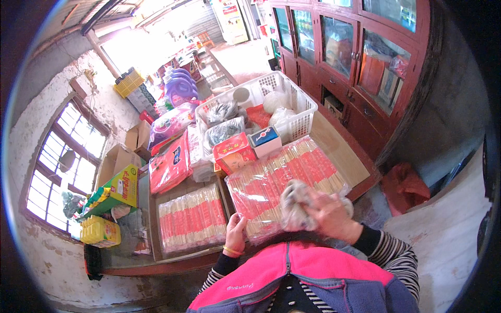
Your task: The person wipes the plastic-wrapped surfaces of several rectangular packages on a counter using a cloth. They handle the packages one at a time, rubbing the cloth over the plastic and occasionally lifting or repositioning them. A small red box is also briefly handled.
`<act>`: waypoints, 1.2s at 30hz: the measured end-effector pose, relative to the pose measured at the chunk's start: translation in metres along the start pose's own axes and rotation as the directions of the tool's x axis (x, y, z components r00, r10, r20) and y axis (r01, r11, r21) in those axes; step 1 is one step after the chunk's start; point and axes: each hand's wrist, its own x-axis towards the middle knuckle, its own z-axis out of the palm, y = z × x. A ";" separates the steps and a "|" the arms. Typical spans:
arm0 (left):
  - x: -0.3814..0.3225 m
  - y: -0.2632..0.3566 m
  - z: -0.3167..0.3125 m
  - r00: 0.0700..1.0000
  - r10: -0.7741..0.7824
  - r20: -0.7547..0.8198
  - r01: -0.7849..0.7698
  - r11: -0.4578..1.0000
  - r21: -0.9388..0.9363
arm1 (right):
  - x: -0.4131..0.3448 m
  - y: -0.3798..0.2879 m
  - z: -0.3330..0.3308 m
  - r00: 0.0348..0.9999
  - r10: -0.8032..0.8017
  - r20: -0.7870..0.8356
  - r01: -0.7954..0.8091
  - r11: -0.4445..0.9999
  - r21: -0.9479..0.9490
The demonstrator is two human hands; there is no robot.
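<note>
My right hand (332, 215) holds a crumpled light cloth (298, 205) against the clear plastic wrap of a large pack of chopsticks in red paper sleeves (258, 191). The fingers of my left hand (236, 231) pinch the near left corner of that same pack's plastic. A second pack of chopsticks (191, 219) lies to the left, beyond a wooden divider. On the far edge of the large pack stand a red box (235, 153) and a blue and white box (265, 141), side by side.
Behind the boxes is a white plastic basket (305, 113) holding bagged goods. Red plastic packages (171, 164) lie left of it, and purple bottles (181, 86) stand farther back. Open cartons (117, 160) and yellow bottles (101, 231) are at left. A red wooden cabinet (336, 74) stands right.
</note>
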 end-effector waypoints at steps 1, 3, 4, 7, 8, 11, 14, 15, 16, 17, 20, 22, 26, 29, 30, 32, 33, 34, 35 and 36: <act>-0.001 0.001 0.001 1.000 -0.009 -0.011 0.010 1.000 0.021 | -0.004 0.013 -0.006 0.983 0.125 0.134 -0.126 0.992 -0.007; -0.003 0.004 -0.001 0.999 -0.045 -0.024 0.046 0.997 0.058 | -0.014 0.038 -0.023 0.952 0.256 0.170 -0.234 0.962 -0.138; -0.003 0.005 0.000 0.999 -0.038 0.002 0.038 0.998 0.051 | -0.013 0.051 -0.031 0.912 0.333 0.241 -0.306 0.941 -0.141; -0.004 0.004 0.001 1.000 -0.020 0.013 0.020 0.999 0.048 | -0.006 0.080 -0.051 0.836 0.419 0.354 -0.431 0.901 -0.050; -0.003 0.003 0.001 1.000 -0.014 0.016 0.013 0.998 0.053 | -0.001 0.088 -0.056 0.832 0.376 0.407 -0.432 0.900 0.051; -0.001 -0.003 0.001 1.000 0.029 -0.003 -0.028 0.999 0.036 | 0.021 0.088 -0.057 0.897 0.276 0.346 -0.339 0.931 0.135; -0.002 -0.004 0.000 1.000 0.004 -0.012 -0.003 0.998 0.062 | 0.049 0.066 -0.039 0.923 0.158 0.351 -0.240 0.949 0.205; -0.002 -0.004 -0.001 0.998 -0.033 -0.056 0.037 0.996 0.085 | 0.059 0.057 -0.031 0.950 0.087 0.301 -0.168 0.953 0.253; -0.003 -0.004 -0.001 1.000 -0.001 -0.002 0.001 0.997 0.073 | 0.068 0.047 -0.022 0.939 0.075 0.335 -0.150 0.968 0.203; -0.004 -0.003 0.000 1.000 0.015 0.007 -0.015 0.998 0.066 | 0.075 0.036 -0.012 0.944 0.041 0.328 -0.103 0.980 0.173; -0.005 -0.001 0.001 1.000 0.022 0.008 -0.022 0.999 0.046 | 0.090 0.029 0.008 0.947 0.073 0.314 -0.111 0.988 0.106; -0.007 -0.001 0.003 0.998 0.051 0.024 -0.052 0.998 0.048 | 0.095 0.038 0.015 0.962 0.139 0.235 -0.145 0.989 0.010; -0.007 -0.004 0.003 0.997 0.071 0.041 -0.073 0.997 0.041 | 0.111 0.081 0.017 0.855 0.379 0.353 -0.395 0.918 -0.029; -0.008 -0.006 0.003 0.997 0.071 0.016 -0.071 0.997 0.002 | 0.124 0.096 0.015 0.756 0.542 0.367 -0.539 0.834 -0.119; -0.007 -0.006 0.003 0.998 0.066 0.013 -0.066 0.998 0.009 | 0.126 0.095 0.015 0.756 0.538 0.374 -0.529 0.838 -0.134; -0.007 -0.005 0.004 0.998 0.046 -0.031 -0.045 0.999 0.013 | 0.130 0.085 0.016 0.747 0.537 0.391 -0.511 0.841 -0.179; -0.007 -0.005 0.004 0.998 0.064 -0.001 -0.063 0.998 0.010 | 0.133 0.077 0.016 0.782 0.487 0.389 -0.446 0.873 -0.196; -0.007 -0.005 0.004 0.998 0.069 0.004 -0.069 0.998 0.006 | 0.132 0.065 0.018 0.828 0.422 0.370 -0.372 0.906 -0.202; -0.007 -0.005 0.004 0.998 0.063 -0.007 -0.063 0.998 0.002 | 0.131 0.053 0.018 0.859 0.362 0.362 -0.296 0.928 -0.225; -0.006 -0.005 0.003 0.998 0.067 0.007 -0.067 0.998 0.016 | 0.133 0.040 0.020 0.868 0.294 0.400 -0.223 0.951 -0.216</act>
